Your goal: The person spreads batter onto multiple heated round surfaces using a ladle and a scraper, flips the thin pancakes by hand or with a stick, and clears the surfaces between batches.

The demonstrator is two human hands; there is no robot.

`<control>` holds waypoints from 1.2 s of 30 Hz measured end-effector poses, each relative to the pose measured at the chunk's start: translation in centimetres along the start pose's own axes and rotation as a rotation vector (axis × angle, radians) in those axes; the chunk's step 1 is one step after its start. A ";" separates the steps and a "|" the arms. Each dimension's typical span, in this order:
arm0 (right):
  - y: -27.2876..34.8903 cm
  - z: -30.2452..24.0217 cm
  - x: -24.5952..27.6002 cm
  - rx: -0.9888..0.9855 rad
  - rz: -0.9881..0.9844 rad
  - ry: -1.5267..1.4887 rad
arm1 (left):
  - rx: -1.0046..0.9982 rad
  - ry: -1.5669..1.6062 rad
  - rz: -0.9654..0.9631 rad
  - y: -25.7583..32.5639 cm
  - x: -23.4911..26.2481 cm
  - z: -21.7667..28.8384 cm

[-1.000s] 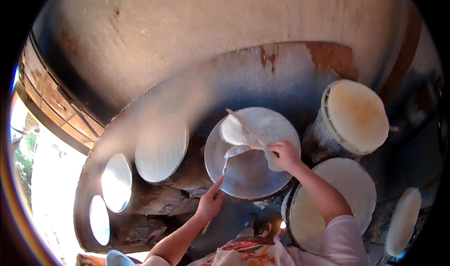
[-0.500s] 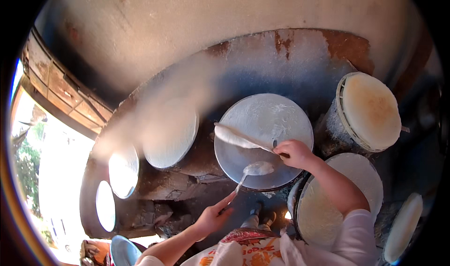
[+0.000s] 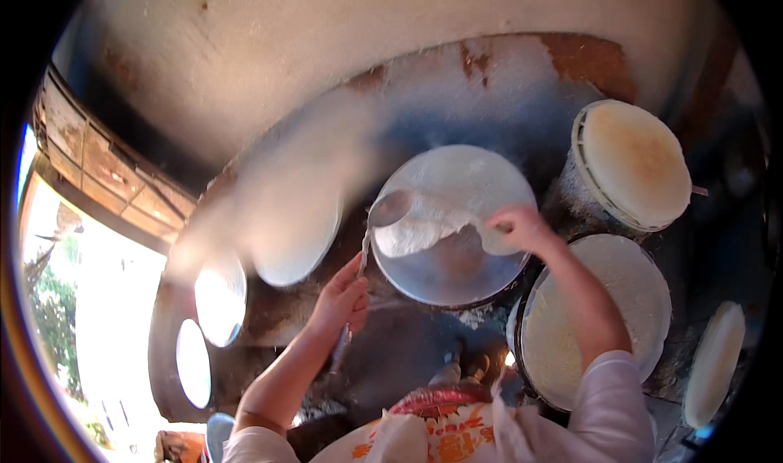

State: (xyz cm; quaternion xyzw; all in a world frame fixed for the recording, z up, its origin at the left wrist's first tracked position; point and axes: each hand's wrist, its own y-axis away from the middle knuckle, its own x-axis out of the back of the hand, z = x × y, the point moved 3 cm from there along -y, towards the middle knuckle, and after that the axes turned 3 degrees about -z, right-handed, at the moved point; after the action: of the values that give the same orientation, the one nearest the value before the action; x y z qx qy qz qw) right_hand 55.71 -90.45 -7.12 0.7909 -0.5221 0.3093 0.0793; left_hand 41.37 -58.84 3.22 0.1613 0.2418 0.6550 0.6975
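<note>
My left hand [image 3: 341, 304] is closed round the handle of a ladle [image 3: 391, 209]. The ladle's bowl is over the left edge of a wide round pan [image 3: 489, 280]. My right hand [image 3: 519, 228], closed and blurred, is above the pan's right side. From it a flat, pale blade-like tool [image 3: 495, 241] reaches left over the pan; motion smears its outline. A ragged white layer [image 3: 416, 233] is beside the ladle bowl, and I cannot tell whether it lies on the pan or clings to the tool. Bare grey pan surface shows nearest me.
A browned round flatbread [image 3: 640, 165] tops a container at the right. Below it is a wide vessel of pale stuff [image 3: 595, 316]. Other round pans [image 3: 298, 243] run left along the curved stove, partly veiled by steam [image 3: 285, 169]. A pale disc [image 3: 714, 365] stands far right.
My left hand has lifted the ladle from the pan's near side to its left edge, turning it upright. My right hand has shifted slightly up and right. The view has moved a little.
</note>
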 end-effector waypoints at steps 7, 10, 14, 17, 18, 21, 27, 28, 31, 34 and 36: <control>7.2 0.3 0.1 -0.150 0.107 -0.010 | 0.007 0.534 -0.367 -1.8 1.8 1.8; 6.5 -3.8 -3.2 0.093 0.125 0.271 | 0.204 1.031 -0.447 -5.3 0.0 2.2; 12.1 -9.0 -7.4 -0.001 0.065 0.299 | 0.354 1.231 -0.790 -0.5 2.1 4.5; 15.3 -11.3 -12.2 -0.341 0.345 -0.285 | 0.225 1.108 -0.824 2.0 4.5 6.2; 12.5 -13.4 -14.9 -0.457 0.422 -0.588 | 0.122 1.028 -0.755 1.9 5.6 5.9; 2.0 -15.7 -26.5 -0.494 0.438 -1.027 | 0.007 0.981 -0.746 1.8 9.1 5.2; 0.7 -14.0 -37.7 -0.494 0.885 -1.341 | -0.108 0.809 -0.621 3.6 15.3 2.5; 1.5 -14.7 -37.7 -0.456 0.909 -1.330 | -0.117 0.786 -0.602 3.7 16.1 2.6; 4.7 -15.9 -36.8 -0.573 1.027 -1.217 | -0.139 0.700 -0.598 4.2 17.0 3.0; 4.9 -16.5 -34.1 -0.589 1.171 -1.190 | -0.204 0.569 -0.614 5.9 17.6 3.0; 5.2 -16.5 -30.9 -0.552 1.244 -1.152 | -0.240 0.431 -0.589 7.1 17.4 2.7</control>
State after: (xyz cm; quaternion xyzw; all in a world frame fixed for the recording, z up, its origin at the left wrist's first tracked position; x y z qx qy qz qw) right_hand 36.38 -61.36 -12.69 0.3496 -0.8718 -0.2859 -0.1899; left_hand 37.34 -40.65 7.15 -0.1390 0.3405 0.4692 0.8029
